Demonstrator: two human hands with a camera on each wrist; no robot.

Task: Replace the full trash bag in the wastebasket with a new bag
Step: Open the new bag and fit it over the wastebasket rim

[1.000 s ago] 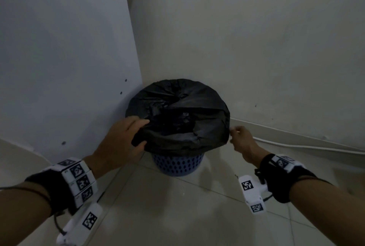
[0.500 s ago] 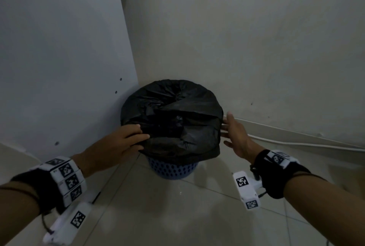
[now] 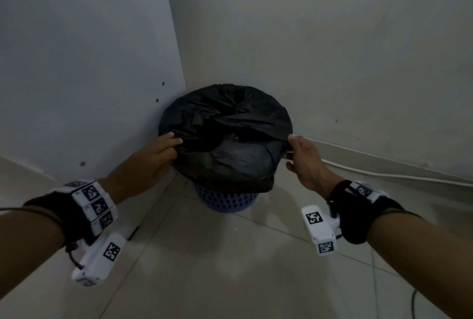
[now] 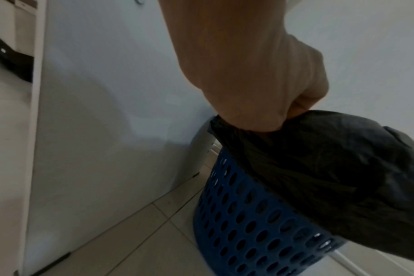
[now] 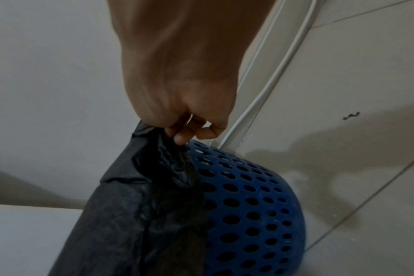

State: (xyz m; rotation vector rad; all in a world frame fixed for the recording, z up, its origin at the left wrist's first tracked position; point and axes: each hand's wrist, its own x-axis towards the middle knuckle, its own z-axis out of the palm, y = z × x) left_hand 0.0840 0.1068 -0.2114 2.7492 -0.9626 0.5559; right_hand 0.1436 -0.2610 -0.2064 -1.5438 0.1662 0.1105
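**Ana:** Black plastic trash bag (image 3: pixel 230 139), crumpled and full, sits between the two hands, its edge folded down over the blue perforated plastic wastebasket (image 3: pixel 225 198) in the corner of the tiled floor (image 3: pixel 204 267). Why take it at the sides?

**Ben:** Starting at the left: the left hand (image 3: pixel 151 162) has its fingers curled into the film at the rim, with the white cabinet panel (image 3: pixel 89 75) just beyond it. From the left wrist view the plastic bunches under the knuckles, so it is gripping, not just resting.

**Ana:** And the other side?

**Ben:** The right hand (image 3: pixel 304 160) pinches a gathered fold of the bag between thumb and fingers, with a white cable (image 3: pixel 384 174) running along the wall's foot beyond it. Holding opposite edges, I judge, lets the overhang peel off the rim evenly, so the load can rise straight.

**Ana:** Risk?

**Ben:** Thin film may tear, or the light basket may lift along.
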